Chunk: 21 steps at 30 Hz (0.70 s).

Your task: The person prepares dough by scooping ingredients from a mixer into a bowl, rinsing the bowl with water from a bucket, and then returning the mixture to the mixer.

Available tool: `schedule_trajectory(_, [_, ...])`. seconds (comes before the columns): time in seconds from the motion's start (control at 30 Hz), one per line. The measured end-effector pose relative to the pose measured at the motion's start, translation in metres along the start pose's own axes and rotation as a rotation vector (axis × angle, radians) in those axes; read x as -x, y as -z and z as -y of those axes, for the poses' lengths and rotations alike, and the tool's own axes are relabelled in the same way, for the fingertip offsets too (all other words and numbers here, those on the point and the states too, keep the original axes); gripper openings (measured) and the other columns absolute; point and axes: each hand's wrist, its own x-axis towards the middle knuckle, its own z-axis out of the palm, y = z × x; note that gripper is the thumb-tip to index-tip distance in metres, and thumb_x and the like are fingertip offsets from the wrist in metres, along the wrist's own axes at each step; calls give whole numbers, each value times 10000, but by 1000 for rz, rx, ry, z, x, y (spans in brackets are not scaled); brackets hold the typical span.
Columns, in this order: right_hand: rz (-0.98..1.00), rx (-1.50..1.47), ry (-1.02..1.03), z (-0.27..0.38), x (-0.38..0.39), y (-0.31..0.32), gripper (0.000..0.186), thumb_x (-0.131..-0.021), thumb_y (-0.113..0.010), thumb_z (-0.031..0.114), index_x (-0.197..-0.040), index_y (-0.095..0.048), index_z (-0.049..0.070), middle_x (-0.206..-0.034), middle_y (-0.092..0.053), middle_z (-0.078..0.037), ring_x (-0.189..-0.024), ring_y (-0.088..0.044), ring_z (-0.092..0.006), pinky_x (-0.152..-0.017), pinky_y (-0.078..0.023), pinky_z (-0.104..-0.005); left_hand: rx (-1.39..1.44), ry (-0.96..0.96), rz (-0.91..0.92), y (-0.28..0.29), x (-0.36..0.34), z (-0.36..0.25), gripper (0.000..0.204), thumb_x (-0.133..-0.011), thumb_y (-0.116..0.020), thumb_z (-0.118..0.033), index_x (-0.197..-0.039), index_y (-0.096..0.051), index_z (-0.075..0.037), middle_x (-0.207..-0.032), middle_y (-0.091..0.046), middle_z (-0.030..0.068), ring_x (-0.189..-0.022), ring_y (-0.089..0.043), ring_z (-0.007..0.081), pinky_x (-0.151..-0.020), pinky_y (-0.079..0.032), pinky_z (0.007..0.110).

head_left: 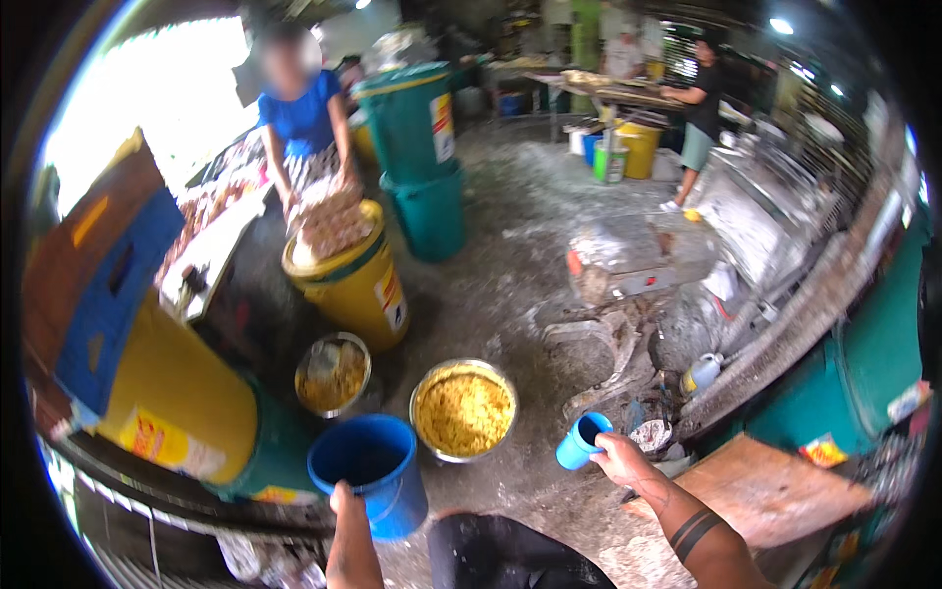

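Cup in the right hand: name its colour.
The cup is light blue, clearest in the head view.

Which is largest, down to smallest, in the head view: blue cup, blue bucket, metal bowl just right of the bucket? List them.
1. Blue bucket
2. Metal bowl
3. Blue cup, clearly smallest

Apparent size only; nearness to the camera may favour the bucket.

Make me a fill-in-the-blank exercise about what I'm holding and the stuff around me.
1. My ____ hand holds the big blue bucket.
2. My other hand holds a cup coloured ____.
3. The food in the metal bowl between bucket and cup is coloured ____.

Missing words: left; blue; yellow.
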Motion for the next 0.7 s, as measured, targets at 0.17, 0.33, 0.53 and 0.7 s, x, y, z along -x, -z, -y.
schedule_trajectory(0.17, [-82,-203,34,27,27,-24,253,-832,-733,143,-807,-500,48,-771,-566,-176,-732,-594,-362,-646,-448,-446,-322,24,19,38,59,-67,375,-673,-608,36,-1024,-590,-94,-990,-600,119,-879,-594,307,-655,-475,490])
schedule_trajectory(0.33, [130,-478,169,210,-33,-85,300,-900,-696,301,-945,-572,33,-816,-661,-202,-728,-666,-313,-673,-496,-461,-254,-103,288,110,136,-125,253,-656,-666,35,-857,-568,-84,-774,-592,68,-611,-561,242,-463,-412,371])
schedule_trajectory(0.53, [1020,-364,-82,343,-60,-246,323,-892,-675,286,-1120,-643,60,-831,-675,-67,-650,-662,-188,-617,-551,-354,-277,-238,323,151,244,-147,199,-673,-725,33,-850,-655,-25,-690,-615,58,-507,-518,164,-448,-397,317])
schedule_trajectory(0.7, [1305,-200,-290,351,-49,-336,346,-845,-676,299,-1095,-686,60,-931,-731,-118,-792,-724,-252,-690,-579,-397,-353,-271,351,175,292,-165,137,-707,-742,-10,-790,-642,-56,-615,-558,2,-481,-443,99,-455,-334,286])
